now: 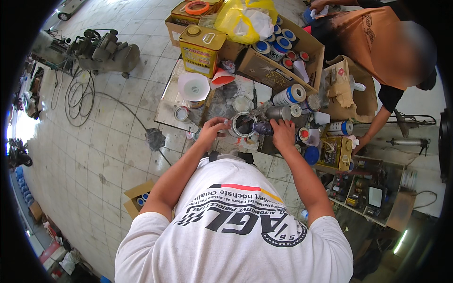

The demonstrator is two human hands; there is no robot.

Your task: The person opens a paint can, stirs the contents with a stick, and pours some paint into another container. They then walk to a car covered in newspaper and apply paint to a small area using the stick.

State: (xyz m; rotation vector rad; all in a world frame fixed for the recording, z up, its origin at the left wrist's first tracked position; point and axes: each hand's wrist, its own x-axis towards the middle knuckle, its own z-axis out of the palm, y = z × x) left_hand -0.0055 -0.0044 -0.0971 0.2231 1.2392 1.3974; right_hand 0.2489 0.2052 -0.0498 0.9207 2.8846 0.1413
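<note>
An open round can (242, 125) with a pale rim and dark inside stands at the front of the cluttered worktop, between my hands. From the right, my right hand (282, 133) grips the end of a dark-handled tool (262, 128). The tool points left to the can's mouth; its exact kind is unclear. At the can's left side my left hand (214, 130) has its fingers curled, with a small whitish bit at the fingertips that I cannot make out. Just behind the can sits an open tin (242, 104) with pale contents.
A white paper cone (193, 87), a small tin (181, 113) and a yellow thinner can (200, 49) stand at the left. Behind are a carton (257, 63) of paint cans and a yellow bag (245, 21). A co-worker (365, 45) leans in at right. A compressor (106, 52) stands far left.
</note>
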